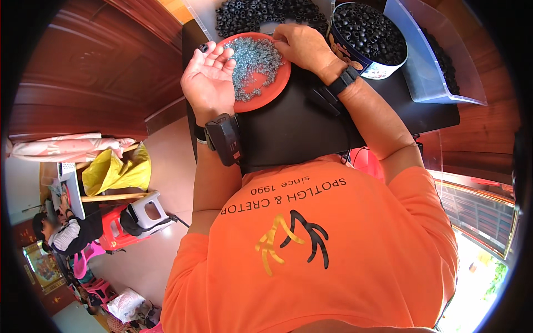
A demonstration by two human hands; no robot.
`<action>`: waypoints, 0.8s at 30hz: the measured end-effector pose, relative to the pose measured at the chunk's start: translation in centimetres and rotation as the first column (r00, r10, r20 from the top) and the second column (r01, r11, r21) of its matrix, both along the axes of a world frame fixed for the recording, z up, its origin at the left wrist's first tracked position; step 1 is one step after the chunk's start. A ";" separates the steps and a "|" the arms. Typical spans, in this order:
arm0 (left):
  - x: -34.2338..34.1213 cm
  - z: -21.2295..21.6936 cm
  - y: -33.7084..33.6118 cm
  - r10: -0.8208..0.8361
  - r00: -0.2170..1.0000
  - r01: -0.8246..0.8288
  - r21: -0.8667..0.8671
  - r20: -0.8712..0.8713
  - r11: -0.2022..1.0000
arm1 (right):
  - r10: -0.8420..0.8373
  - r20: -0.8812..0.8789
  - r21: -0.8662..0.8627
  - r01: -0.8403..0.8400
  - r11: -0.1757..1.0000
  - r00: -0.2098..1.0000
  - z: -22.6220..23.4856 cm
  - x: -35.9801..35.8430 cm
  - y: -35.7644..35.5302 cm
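2 hands over 1 red plate (screws heaped).

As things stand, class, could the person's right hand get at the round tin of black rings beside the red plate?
Probably yes: the right hand rests on the red plate, the round tin stands open just beside it, nothing between.

Head-worn fisheye, steeply downward, close.

The right hand covers the far edge of the red dish, so its fingertips can't be seen among the small metal pieces. Those pieces are too tiny to identify. The top edge cuts off the loose black rings, and the clear bin hides more.
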State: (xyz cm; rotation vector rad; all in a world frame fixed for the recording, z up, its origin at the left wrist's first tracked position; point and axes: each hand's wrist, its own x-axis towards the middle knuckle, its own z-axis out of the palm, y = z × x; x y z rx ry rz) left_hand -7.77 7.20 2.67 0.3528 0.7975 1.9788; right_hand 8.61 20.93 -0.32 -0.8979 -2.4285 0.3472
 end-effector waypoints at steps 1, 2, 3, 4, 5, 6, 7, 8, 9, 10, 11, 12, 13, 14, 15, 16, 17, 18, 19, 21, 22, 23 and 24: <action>-0.1 -0.1 0.0 -0.001 1.000 0.001 0.003 0.009 1.000 | 0.064 -0.070 0.118 -0.055 0.991 0.995 0.5 0.1 -0.4; -0.1 -0.1 0.0 0.002 1.000 -0.002 0.005 0.017 1.000 | 0.139 -0.133 0.237 -0.104 0.966 0.981 1.0 0.2 -1.0; -0.1 -0.1 -0.1 0.010 1.000 -0.010 0.004 0.022 1.000 | 0.146 -0.128 0.235 -0.113 0.965 0.981 1.4 0.1 -1.5; 0.0 -0.1 -0.1 0.019 1.000 -0.019 -0.002 0.019 1.000 | 0.279 -0.118 0.232 -0.246 0.941 0.953 1.8 -0.3 -2.1; 0.1 0.0 0.0 0.023 1.000 -0.023 -0.007 0.014 1.000 | 0.401 -0.109 0.229 -0.369 0.901 0.910 2.1 -0.6 -2.7; 0.1 0.0 0.0 0.027 0.999 -0.026 -0.007 0.019 1.000 | 0.462 -0.088 0.192 -0.440 0.877 0.882 2.0 -0.9 -3.3; 0.2 -0.1 0.0 0.024 1.000 -0.024 -0.011 0.018 1.000 | 0.507 -0.022 0.170 -0.497 0.851 0.862 1.9 -1.3 -3.8; 0.3 0.0 0.0 0.019 1.000 -0.019 -0.016 0.017 1.000 | 0.548 0.041 0.144 -0.547 0.825 0.836 1.9 -1.5 -4.2; 0.3 0.0 0.0 0.020 1.000 -0.020 -0.017 0.021 1.000 | 0.549 0.044 0.142 -0.549 0.824 0.835 1.6 -1.8 -4.3; 0.4 0.0 0.0 0.020 1.000 -0.019 -0.024 0.016 1.000 | 0.549 0.076 0.159 -0.554 0.818 0.832 1.2 -2.0 -4.4; 0.4 0.1 0.0 0.017 1.000 -0.017 -0.031 0.011 0.999 | 0.547 0.109 0.176 -0.557 0.812 0.830 0.8 -2.1 -4.4; 0.5 0.1 0.0 0.016 1.000 -0.015 -0.030 0.014 0.999 | 0.545 0.112 0.175 -0.557 0.812 0.831 0.4 -2.3 -4.4; 0.6 0.2 0.1 0.018 1.000 -0.017 -0.034 0.012 0.999 | 0.546 0.123 0.173 -0.560 0.810 0.828 0.0 -2.4 -4.3; 0.6 0.2 0.1 0.023 1.000 -0.023 -0.037 0.009 0.999 | 0.550 0.135 0.171 -0.566 0.806 0.824 0.0 -2.6 -4.3; 0.7 0.2 0.0 0.024 1.000 -0.023 -0.035 0.011 0.999 | 0.550 0.138 0.172 -0.567 0.805 0.823 0.1 -2.7 -4.4; 0.7 0.2 0.0 0.024 1.000 -0.023 -0.038 0.016 0.999 | 0.542 0.165 0.156 -0.564 0.811 0.824 0.3 -2.8 -4.6; 0.8 0.2 0.0 0.023 1.000 -0.022 -0.039 0.020 0.999 | 0.532 0.192 0.141 -0.560 0.816 0.824 0.6 -2.8 -4.7; 0.8 0.2 0.0 0.020 1.000 -0.020 -0.034 0.021 0.999 | 0.529 0.196 0.145 -0.558 0.817 0.825 0.7 -2.6 -4.7; 0.9 0.1 0.0 0.007 1.000 -0.006 -0.028 0.023 1.000 | 0.503 0.150 0.168 -0.523 0.836 0.851 0.8 -2.3 -4.7; 1.0 0.1 0.0 -0.004 1.000 0.004 -0.013 0.024 1.000 | 0.477 0.108 0.198 -0.489 0.849 0.872 1.3 -1.7 -4.3; 1.1 0.0 0.0 -0.027 0.999 0.027 -0.009 0.030 1.000 | 0.474 -0.054 0.131 -0.464 0.876 0.879 1.7 -1.3 -3.9; 1.3 0.0 0.0 -0.050 0.998 0.050 -0.005 0.038 0.999 | 0.450 -0.213 0.058 -0.448 0.892 0.868 2.1 -0.8 -3.5; 1.4 -0.1 0.0 -0.051 0.998 0.051 0.003 0.039 0.999 | 0.431 -0.307 -0.064 -0.470 0.880 0.849 2.5 -0.2 -2.9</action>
